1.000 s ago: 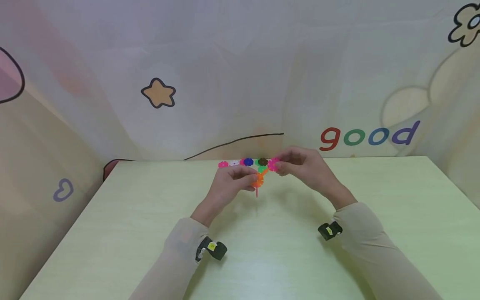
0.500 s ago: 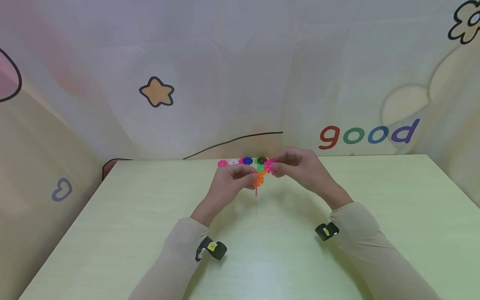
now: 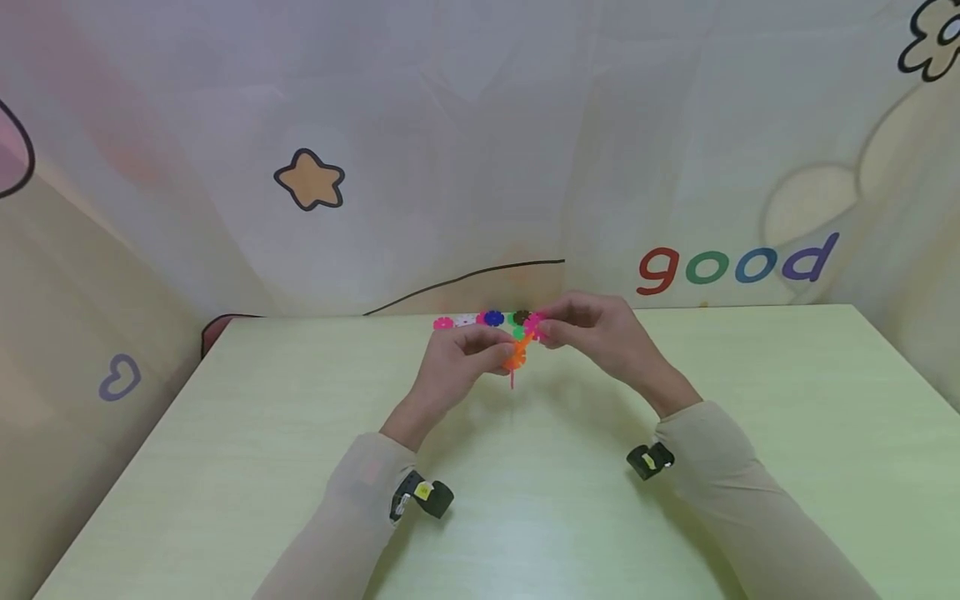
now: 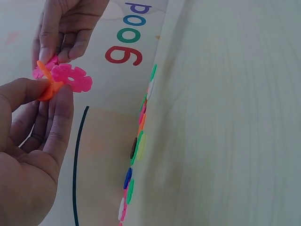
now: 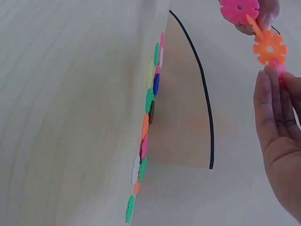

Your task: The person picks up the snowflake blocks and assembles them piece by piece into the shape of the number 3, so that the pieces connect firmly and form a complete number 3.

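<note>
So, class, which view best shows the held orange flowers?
The right wrist view: one orange flower faces the camera, notches and centre hole plain; the other is edge-on. The head view shows them small; there and in the left wrist view, the left hand partly covers the orange.

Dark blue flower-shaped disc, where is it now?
In the head view, the dark blue flower-shaped disc sits at the far edge of the pale table, beyond the left hand, left of the dark brown flower-shaped disc.

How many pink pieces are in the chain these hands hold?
2: one pink piece pinched by the right hand, another pink piece beside the left hand; more may be hidden.
</note>
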A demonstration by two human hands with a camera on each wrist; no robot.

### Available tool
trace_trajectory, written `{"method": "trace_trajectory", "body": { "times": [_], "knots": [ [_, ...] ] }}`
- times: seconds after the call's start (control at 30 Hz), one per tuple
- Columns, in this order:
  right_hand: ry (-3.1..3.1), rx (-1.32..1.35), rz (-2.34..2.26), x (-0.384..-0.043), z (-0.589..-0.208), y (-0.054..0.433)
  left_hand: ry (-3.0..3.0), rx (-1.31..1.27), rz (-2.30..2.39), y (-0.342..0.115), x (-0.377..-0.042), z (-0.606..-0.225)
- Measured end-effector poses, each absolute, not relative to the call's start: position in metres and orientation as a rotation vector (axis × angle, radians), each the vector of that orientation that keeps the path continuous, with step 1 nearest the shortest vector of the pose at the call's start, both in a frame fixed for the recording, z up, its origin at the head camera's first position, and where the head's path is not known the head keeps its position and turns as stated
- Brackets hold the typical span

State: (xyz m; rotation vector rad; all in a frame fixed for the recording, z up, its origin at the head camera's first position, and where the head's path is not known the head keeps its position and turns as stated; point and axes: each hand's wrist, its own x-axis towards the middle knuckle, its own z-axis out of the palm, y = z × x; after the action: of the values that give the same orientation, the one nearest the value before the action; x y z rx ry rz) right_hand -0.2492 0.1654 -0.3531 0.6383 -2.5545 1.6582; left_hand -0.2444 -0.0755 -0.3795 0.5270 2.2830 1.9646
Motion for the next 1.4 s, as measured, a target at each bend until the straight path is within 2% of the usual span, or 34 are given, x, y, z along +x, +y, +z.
{"method": "trace_trajectory", "body": {
  "times": [1.0, 1.4],
  "knots": [
    [-2.523, 0.691, 1.693, -0.248, -0.353, 0.145, 2.194, 0.431, 2.037, -0.080, -0.249, -0.376],
    [-2.542, 0.596, 1.702, -0.255, -0.352, 0.166, 2.205, 0.356, 2.079, -0.081, -0.249, -0.379]
  ]
}}
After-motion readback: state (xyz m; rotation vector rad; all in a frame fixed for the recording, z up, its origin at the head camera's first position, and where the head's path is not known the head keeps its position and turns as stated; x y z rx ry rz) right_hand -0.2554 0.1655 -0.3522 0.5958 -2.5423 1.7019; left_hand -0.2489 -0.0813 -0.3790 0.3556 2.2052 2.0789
